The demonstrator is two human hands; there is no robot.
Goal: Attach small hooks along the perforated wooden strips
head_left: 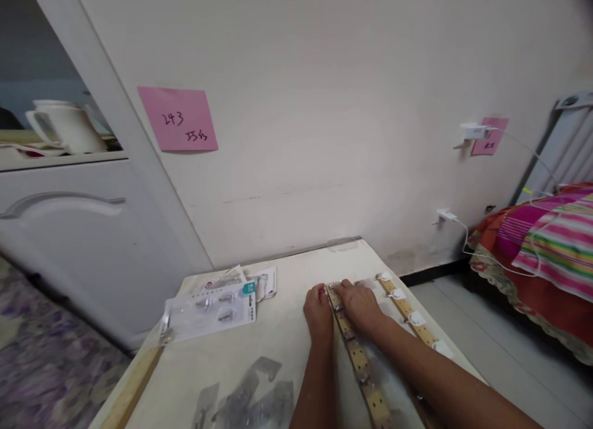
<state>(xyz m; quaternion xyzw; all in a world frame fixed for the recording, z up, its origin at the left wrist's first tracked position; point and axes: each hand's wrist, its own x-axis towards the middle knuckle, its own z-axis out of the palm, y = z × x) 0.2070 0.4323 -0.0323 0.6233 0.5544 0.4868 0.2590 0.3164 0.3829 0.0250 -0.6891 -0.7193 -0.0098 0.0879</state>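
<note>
A narrow yellow-brown wooden strip point(360, 356) with dark holes and small metal fittings along it lies lengthwise on the white tabletop. At its far end, my left hand point(319, 316) is closed, the fingers curled against the left edge. My right hand point(364, 306) reaches across from the right, its fingertips pressed together over a small metal piece on the same end. What exactly they pinch is mostly hidden by the fingers. To the right runs a second wooden strip point(404, 306) bearing several white hooks point(417, 319); my right forearm covers its near part.
Blister packs point(217, 313) with metal hooks lie on the tabletop point(287, 296) at the left. Clear plastic pieces point(250, 395) are scattered near its front. Behind stands a wall with a pink note point(178, 118) and plugged-in chargers point(447, 215). A bed point(551, 250) is at the right.
</note>
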